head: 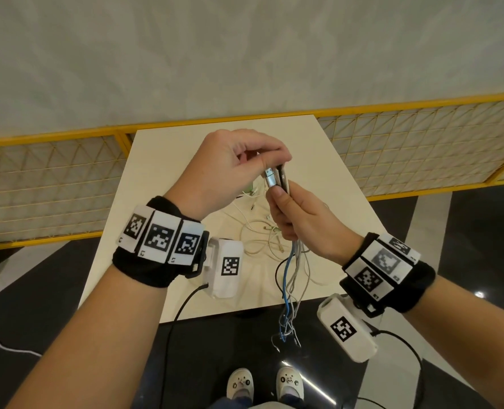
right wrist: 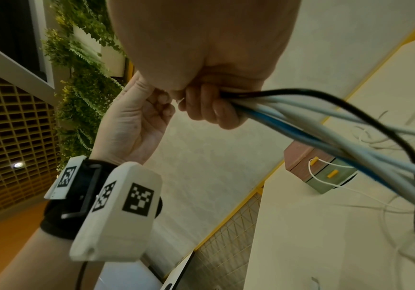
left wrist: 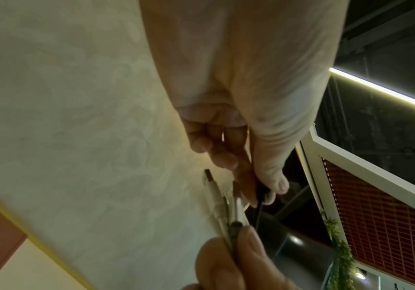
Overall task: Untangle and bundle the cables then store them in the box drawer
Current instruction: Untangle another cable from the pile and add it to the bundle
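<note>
The right hand (head: 296, 215) grips a bundle of cables (head: 292, 273), white, grey, blue and black, whose lower ends hang past the near edge of the worktop (head: 333, 172). At the top of the bundle, the left hand (head: 230, 166) pinches a black plug among the silver and white connectors (head: 274, 180). Farther off, loose white cables (head: 256, 231) lie tangled on the worktop. The box drawer (right wrist: 317, 168), pink and green with yellow handles, stands beyond them. No writing is readable.
</note>
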`<action>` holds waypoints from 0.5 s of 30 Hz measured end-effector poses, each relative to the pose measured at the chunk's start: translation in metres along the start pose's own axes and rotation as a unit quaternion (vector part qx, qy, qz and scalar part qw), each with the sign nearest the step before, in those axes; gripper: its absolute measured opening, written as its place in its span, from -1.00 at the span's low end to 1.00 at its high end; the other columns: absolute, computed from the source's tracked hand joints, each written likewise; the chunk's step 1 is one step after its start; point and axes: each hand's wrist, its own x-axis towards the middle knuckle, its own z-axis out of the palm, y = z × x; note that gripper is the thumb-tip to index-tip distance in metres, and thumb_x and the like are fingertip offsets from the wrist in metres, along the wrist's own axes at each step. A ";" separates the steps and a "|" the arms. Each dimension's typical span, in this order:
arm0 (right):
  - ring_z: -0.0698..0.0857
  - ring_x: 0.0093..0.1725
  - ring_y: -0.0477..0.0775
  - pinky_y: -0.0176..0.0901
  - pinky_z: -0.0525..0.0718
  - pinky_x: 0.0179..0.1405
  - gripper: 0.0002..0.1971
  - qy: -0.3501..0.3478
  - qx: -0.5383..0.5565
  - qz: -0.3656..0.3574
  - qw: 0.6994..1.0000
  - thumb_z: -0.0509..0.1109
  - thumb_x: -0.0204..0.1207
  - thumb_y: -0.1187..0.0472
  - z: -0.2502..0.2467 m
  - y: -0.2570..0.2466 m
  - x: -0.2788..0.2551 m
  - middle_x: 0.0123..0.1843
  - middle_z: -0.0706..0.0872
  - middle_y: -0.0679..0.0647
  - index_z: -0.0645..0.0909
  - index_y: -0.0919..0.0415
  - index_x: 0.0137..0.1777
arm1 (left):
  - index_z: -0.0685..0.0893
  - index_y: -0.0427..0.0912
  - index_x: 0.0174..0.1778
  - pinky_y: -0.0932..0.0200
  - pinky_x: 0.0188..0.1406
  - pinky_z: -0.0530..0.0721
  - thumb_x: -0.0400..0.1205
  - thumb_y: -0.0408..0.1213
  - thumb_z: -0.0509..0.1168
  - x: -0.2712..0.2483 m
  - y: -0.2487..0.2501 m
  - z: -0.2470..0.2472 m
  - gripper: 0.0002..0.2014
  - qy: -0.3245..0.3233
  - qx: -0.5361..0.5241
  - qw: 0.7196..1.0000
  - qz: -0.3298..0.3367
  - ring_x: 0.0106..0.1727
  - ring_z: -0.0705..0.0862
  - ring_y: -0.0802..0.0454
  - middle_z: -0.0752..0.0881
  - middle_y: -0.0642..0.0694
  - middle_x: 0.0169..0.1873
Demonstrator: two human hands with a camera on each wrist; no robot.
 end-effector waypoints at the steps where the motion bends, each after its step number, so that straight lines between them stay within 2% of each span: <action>1: 0.26 -0.53 -0.21 -0.33 0.21 -0.59 -0.72 -0.004 0.002 -0.002 1.000 -0.02 0.75 0.16 -0.001 0.000 -0.001 -0.44 0.32 -0.15 0.32 0.18 -0.21 | 0.82 -0.06 -0.05 0.47 0.01 0.56 0.61 -0.33 0.42 0.001 0.001 -0.001 -0.90 -0.005 -0.004 1.000 -0.008 0.13 0.73 0.15 0.79 0.19 -0.13; 2: 0.26 -0.52 -0.19 -0.30 0.18 -0.57 -0.72 -0.007 0.005 -0.002 1.000 -0.02 0.75 0.17 0.000 0.000 -0.001 -0.44 0.33 -0.16 0.32 0.18 -0.21 | 0.82 -0.06 -0.04 0.49 0.04 0.54 0.62 -0.32 0.41 0.001 0.001 -0.001 -0.89 -0.008 -0.002 1.000 -0.011 0.14 0.72 0.19 0.78 0.21 -0.13; 4: 0.24 -0.50 -0.17 -0.17 0.12 -0.51 -0.73 -0.013 0.017 -0.005 1.000 -0.02 0.74 0.17 0.000 -0.001 -0.002 -0.43 0.32 -0.15 0.33 0.18 -0.20 | 0.84 -0.02 -0.04 0.33 0.14 0.56 0.60 -0.26 0.43 0.001 -0.001 0.000 -0.90 -0.009 0.034 0.999 -0.001 0.15 0.67 0.11 0.75 0.25 -0.15; 6: 0.22 -0.49 -0.15 -0.09 0.07 -0.48 -0.73 -0.015 0.025 -0.012 0.999 -0.03 0.74 0.16 0.001 -0.002 -0.003 -0.41 0.30 -0.10 0.33 0.19 -0.19 | 0.85 0.05 -0.04 0.07 0.25 0.56 0.57 -0.17 0.45 0.001 -0.006 0.005 -0.90 -0.011 0.051 0.999 0.011 0.19 0.58 0.02 0.66 0.16 -0.08; 7: 0.22 -0.49 -0.15 -0.11 0.08 -0.49 -0.73 -0.015 0.022 -0.017 0.999 -0.04 0.74 0.17 0.001 -0.003 -0.002 -0.40 0.29 -0.07 0.33 0.20 -0.19 | 0.84 0.05 -0.02 0.06 0.25 0.58 0.56 -0.17 0.45 0.001 -0.008 0.008 -0.88 -0.011 0.036 0.999 0.014 0.22 0.56 -0.02 0.58 0.08 0.00; 9: 0.23 -0.49 -0.16 -0.25 0.14 -0.54 -0.72 -0.016 0.004 -0.028 0.999 -0.05 0.74 0.18 0.002 -0.002 -0.001 -0.39 0.29 -0.04 0.32 0.21 -0.19 | 0.79 0.00 0.12 0.27 0.17 0.56 0.62 -0.29 0.36 0.001 -0.009 0.013 -0.79 -0.014 0.019 1.000 0.012 0.19 0.56 0.07 0.50 0.00 0.10; 11: 0.24 -0.50 -0.18 -0.35 0.22 -0.57 -0.71 -0.018 0.002 -0.034 0.999 -0.06 0.75 0.20 0.004 0.001 0.001 -0.41 0.33 -0.11 0.32 0.19 -0.21 | 0.69 -0.07 0.23 0.46 0.00 0.51 0.71 -0.34 0.22 0.001 -0.007 0.018 -0.76 -0.031 0.044 0.999 -0.003 -0.02 0.58 0.25 0.58 0.01 0.00; 13: 0.25 -0.51 -0.20 -0.37 0.25 -0.57 -0.71 -0.025 0.016 -0.036 0.999 -0.06 0.75 0.21 0.004 0.004 0.003 -0.45 0.38 -0.22 0.33 0.15 -0.22 | 0.64 -0.13 0.06 0.44 -0.21 0.51 0.76 -0.21 0.17 0.002 -0.005 0.022 -0.85 -0.043 0.100 0.994 0.001 -0.23 0.60 0.24 0.60 0.10 -0.25; 15: 0.28 -0.47 -0.15 -0.34 0.28 -0.52 -0.76 -0.034 0.014 -0.029 0.999 0.00 0.72 0.15 0.002 0.006 0.005 -0.41 0.42 -0.18 0.39 0.12 -0.17 | 0.57 -0.14 -0.16 0.42 -0.29 0.48 0.74 -0.09 0.20 0.004 -0.007 0.023 -0.76 -0.049 0.156 0.986 0.027 -0.33 0.58 0.24 0.55 0.13 -0.36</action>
